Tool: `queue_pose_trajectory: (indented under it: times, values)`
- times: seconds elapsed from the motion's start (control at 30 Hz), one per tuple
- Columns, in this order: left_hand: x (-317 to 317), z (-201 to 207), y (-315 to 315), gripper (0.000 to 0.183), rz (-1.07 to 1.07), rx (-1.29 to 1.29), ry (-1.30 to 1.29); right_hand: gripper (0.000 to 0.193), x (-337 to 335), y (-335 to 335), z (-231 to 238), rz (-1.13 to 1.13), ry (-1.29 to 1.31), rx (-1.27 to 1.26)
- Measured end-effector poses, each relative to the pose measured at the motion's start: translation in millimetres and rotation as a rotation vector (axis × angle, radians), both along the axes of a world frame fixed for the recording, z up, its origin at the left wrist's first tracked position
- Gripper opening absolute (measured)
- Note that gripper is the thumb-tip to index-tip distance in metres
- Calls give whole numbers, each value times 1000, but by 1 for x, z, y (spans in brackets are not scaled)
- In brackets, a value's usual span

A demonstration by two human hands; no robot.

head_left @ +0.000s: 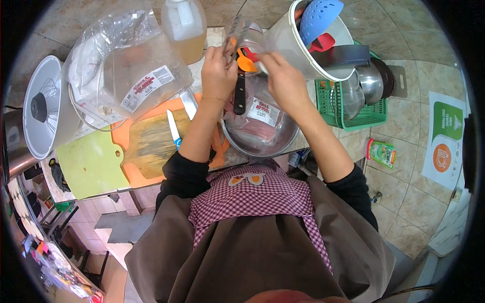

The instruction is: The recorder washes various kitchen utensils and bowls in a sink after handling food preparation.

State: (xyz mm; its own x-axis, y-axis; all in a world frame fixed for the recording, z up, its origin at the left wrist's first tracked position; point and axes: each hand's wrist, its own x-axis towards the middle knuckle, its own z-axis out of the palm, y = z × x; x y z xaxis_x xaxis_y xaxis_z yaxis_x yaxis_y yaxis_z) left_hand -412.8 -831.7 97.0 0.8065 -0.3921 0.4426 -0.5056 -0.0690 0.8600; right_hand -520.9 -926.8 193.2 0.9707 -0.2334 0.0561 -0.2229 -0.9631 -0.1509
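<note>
My left hand [218,73] is closed round some thin metal utensils [234,33], whose upper ends are blurred. Close by its fingers are an orange spoon [246,62] and a red utensil [249,53], in front of a clear jar [252,38]. A black riveted handle [240,95] points down beside my left wrist. My right hand [285,81] has its fingers drawn together to the right of the orange spoon; what they grip is hard to see. Below both hands sits a metal bowl [236,141] with clear-wrapped packs of pinkish meat [258,125] in it.
At left lie orange, wooden [146,144] and green [91,161] cutting boards, with a knife [174,126] and a large clear container [136,76]. A jug of yellowish liquid [184,30] stands behind. To the right are a white bucket [283,35] of utensils and a green basket [328,118].
</note>
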Motion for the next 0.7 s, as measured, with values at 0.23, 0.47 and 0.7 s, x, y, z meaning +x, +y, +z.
queue_pose_trajectory:
  times: [0.23, 0.47, 0.7]
  values:
    - [15, 6, 11, 20, -69, 98, 133, 28, 9, -25, -30, -235, -378, 293]
    - [23, 38, 33, 20, -52, 18, 353, 27, 11, -39, -46, -177, -291, 230]
    - [11, 100, 91, 46, -429, -196, 618, 25, 21, -36, -26, -180, -231, 301]
